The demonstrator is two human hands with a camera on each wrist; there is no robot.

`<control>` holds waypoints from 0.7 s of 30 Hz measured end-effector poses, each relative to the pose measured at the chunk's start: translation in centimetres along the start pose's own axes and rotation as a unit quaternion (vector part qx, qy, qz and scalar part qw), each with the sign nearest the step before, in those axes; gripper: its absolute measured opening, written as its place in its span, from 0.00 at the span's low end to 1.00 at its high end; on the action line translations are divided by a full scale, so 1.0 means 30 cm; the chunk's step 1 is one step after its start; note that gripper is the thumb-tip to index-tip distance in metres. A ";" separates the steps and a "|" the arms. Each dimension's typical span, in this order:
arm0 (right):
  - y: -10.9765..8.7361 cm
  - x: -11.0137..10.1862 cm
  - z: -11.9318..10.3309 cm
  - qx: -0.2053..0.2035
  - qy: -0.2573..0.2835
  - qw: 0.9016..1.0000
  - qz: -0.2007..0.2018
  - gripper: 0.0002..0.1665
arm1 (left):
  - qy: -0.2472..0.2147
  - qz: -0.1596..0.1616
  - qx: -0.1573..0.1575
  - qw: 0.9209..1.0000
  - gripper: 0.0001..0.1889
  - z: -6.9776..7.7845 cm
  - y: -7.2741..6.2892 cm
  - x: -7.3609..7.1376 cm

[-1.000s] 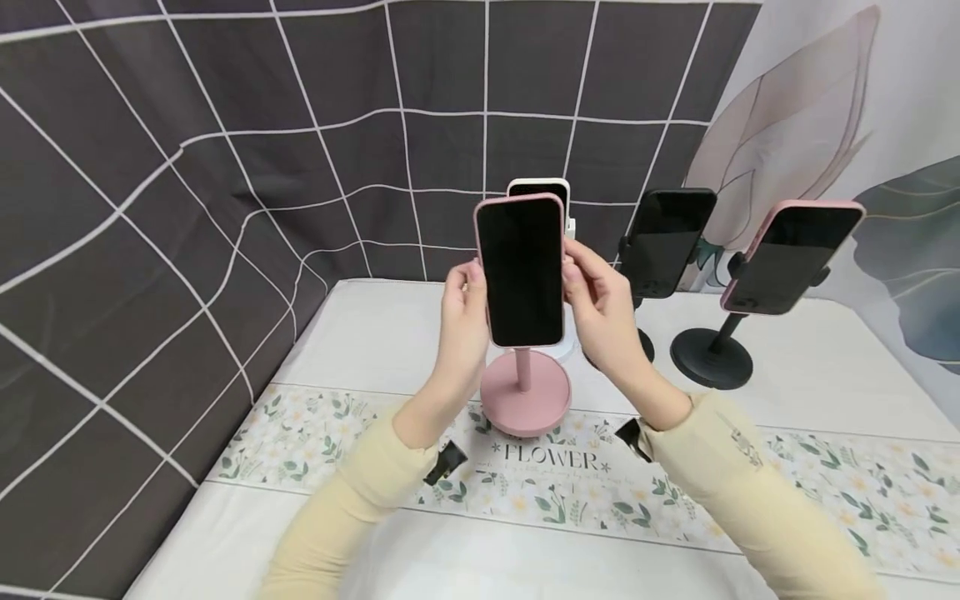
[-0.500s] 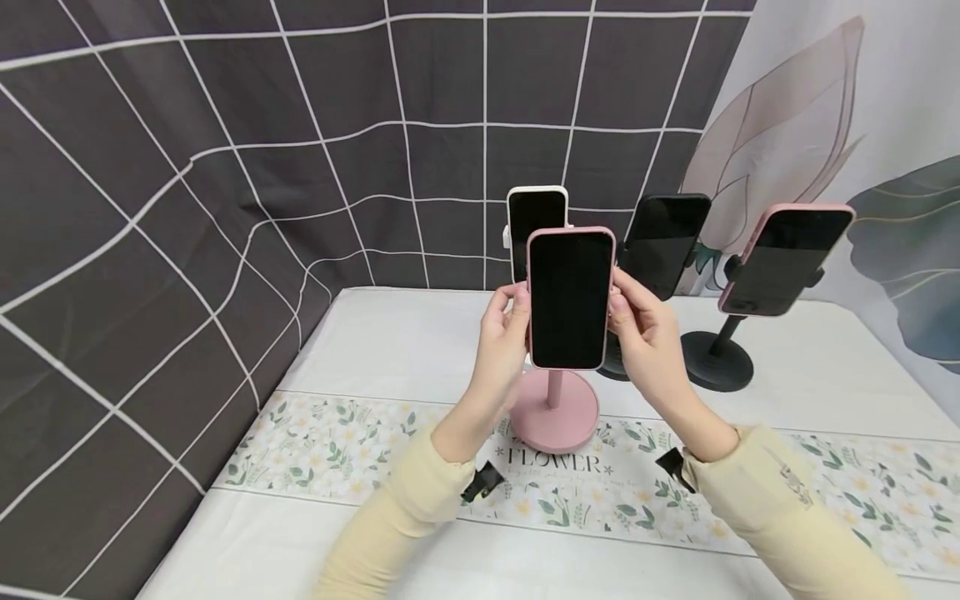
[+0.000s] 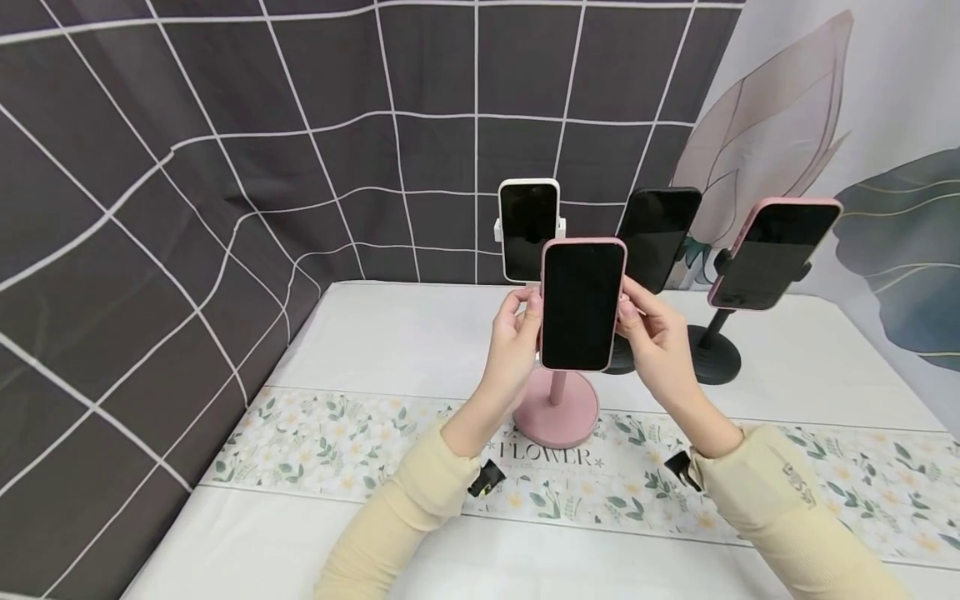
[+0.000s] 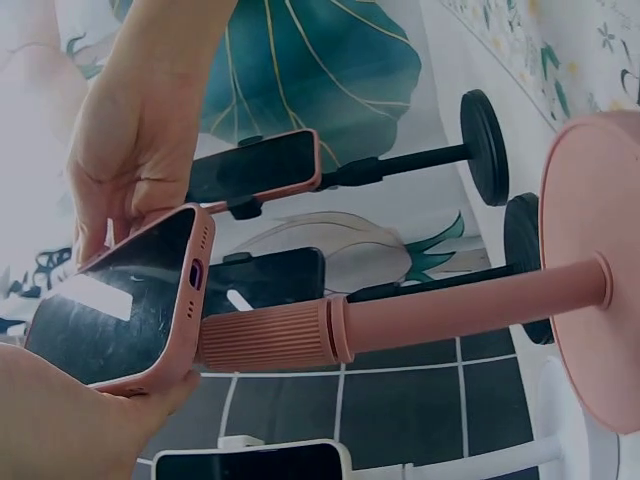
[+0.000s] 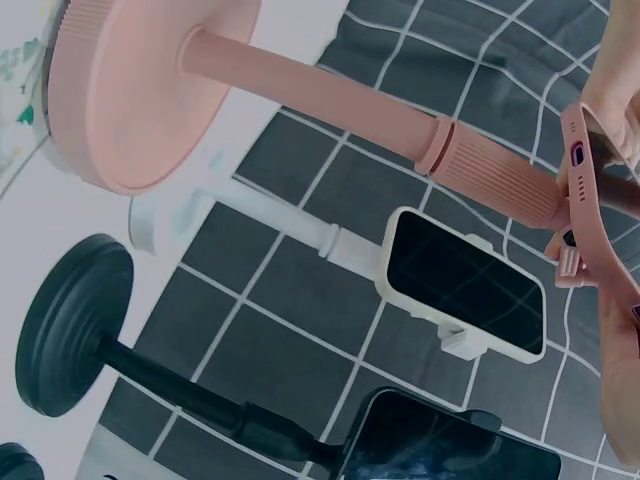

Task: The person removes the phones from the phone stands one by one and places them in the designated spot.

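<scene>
Pink-framed phone (image 3: 583, 305) stands nearly upright at the head of the pink stand (image 3: 558, 387), between both hands: the left hand (image 3: 513, 342) grips its left edge, the right hand (image 3: 662, 343) its right. It is probably rigid and fairly light, yet the glass looks slick and breakable, so holding the side edges, clear of the screen, seems best; phone and stand together are likely top-heavy. Beneath, the round foot (image 3: 537, 414) lies over the floral strip (image 3: 330, 437), well in from the back edge of the table (image 3: 420, 333). Compared with a second ago, phone and stand are farther right and farther from that edge, uncovering the white phone (image 3: 528, 225) behind.
</scene>
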State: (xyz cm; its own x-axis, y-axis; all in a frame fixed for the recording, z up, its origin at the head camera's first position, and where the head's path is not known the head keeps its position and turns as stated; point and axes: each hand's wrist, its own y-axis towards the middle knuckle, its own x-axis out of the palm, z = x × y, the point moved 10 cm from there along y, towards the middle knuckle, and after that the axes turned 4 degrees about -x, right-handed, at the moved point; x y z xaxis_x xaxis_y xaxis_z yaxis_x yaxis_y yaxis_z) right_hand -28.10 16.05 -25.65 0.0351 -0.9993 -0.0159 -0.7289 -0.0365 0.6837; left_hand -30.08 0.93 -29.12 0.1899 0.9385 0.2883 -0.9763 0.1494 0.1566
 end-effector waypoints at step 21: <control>0.008 -0.015 0.052 0.022 0.013 0.999 -0.021 0.17 | 0.165 -0.030 0.021 0.986 0.16 -0.017 0.057 -0.014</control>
State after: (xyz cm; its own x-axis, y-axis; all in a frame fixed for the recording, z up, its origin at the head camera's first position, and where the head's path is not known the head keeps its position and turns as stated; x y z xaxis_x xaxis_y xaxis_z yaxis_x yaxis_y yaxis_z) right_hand -29.34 16.47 -26.62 0.0843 -0.9961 -0.0245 -0.7558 -0.0800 0.6499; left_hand -31.87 0.95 -29.45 0.1954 0.9798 -0.0435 -0.9581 0.2002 0.2049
